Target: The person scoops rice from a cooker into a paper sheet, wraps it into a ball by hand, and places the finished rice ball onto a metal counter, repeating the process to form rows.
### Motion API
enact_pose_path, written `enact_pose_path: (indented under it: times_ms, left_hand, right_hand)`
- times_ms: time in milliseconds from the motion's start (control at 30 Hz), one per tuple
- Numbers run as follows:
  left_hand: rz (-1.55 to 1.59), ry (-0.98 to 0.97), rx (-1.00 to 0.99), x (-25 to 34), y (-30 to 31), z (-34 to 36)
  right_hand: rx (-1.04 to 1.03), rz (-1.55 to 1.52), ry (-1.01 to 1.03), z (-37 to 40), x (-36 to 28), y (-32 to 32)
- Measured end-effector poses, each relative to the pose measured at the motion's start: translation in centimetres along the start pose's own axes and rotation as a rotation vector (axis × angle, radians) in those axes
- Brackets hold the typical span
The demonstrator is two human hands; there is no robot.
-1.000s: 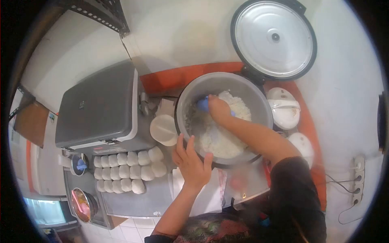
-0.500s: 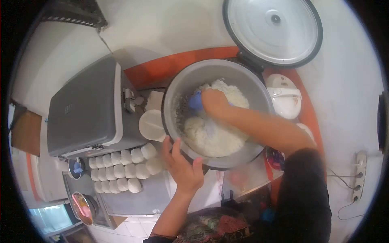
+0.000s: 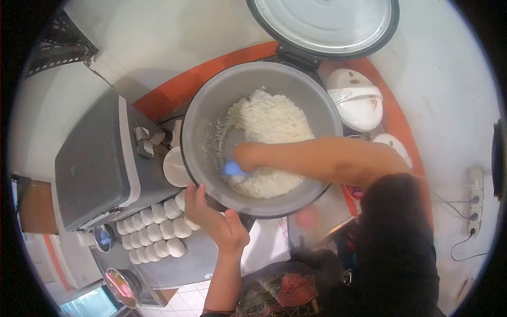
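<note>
Nearer the close rim of the big round grey metal pot [image 3: 203, 137], my right hand [image 3: 251, 157] has come down from its place at mid-pot half a second ago, carrying the blue plastic scoop [image 3: 232, 169]. I see those fingers curled around the scoop, its handle mostly hidden. White cooked rice [image 3: 277, 119] fills the pot's right and far parts, with a scraped patch left of it. My left hand [image 3: 219, 219] is spread, thumb apart, against the pot's outer left near side; how hard it presses, I cannot tell. White rounded pieces [image 3: 153, 230] stand in three rows toward the left edge of the grey counter [image 3: 195, 259], and a white paper sheet [image 3: 269, 240] lies by its near edge.
</note>
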State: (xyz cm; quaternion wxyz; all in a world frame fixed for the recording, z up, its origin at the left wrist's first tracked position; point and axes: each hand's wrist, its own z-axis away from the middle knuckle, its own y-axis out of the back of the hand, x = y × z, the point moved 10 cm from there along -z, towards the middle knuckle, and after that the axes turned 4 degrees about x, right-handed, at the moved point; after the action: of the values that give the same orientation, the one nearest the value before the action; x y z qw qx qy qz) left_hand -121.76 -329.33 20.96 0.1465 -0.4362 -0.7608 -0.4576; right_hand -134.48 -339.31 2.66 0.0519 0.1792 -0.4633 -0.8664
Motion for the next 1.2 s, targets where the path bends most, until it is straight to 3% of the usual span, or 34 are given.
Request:
enact_pose_path:
  times_ms: [67, 200, 400, 500, 600, 667, 767, 933, 1033, 1067, 1200]
  left_hand:
    - [0.009, -0.004, 0.010, 0.0, 0.0, 0.0]
    - [0.001, -0.003, 0.016, 0.0, 0.1, 0.2]
    - [0.102, -0.021, 0.062, -0.2, 0.6, 0.4]
    - [0.106, -0.048, 0.083, -0.2, 0.9, 0.7]
    - [0.311, -0.052, 0.199, -1.0, 1.8, 1.7]
    - [0.530, -0.142, 0.309, -2.4, 2.6, 3.5]
    - [0.318, -0.245, 0.169, -5.2, 2.4, 9.6]
    - [0.110, -0.149, -0.462, -14.8, -3.0, 18.3]
    - [0.073, -0.092, -0.743, -17.6, -3.5, 21.8]
    - [-0.019, -0.167, -0.827, -17.2, -3.5, 22.0]
    - [-0.184, -0.259, -1.086, -17.3, -3.6, 23.1]
  right_hand:
    - [0.034, -0.242, -0.158, 3.0, 0.4, 1.2]
    - [0.019, -0.417, -0.261, 10.2, -1.4, 3.4]
    - [0.655, -0.583, -0.208, 16.2, -3.5, 7.4]
    - [0.306, -0.962, -0.417, 16.4, -3.5, 6.5]
    - [0.153, -1.442, -0.449, 14.0, -1.7, 2.4]
    - [0.199, -1.697, -0.391, 13.7, -0.9, 2.0]
    - [0.270, -1.926, -0.313, 16.3, -0.7, 2.9]
    - [0.275, -1.947, -0.230, 23.1, -5.5, 3.3]
    - [0.119, -1.980, -0.197, 25.2, -11.1, -0.6]
    - [0.123, -2.002, -0.157, 24.9, -12.4, -3.0]
    - [0.091, -1.919, -0.342, 23.1, -16.4, -13.9]
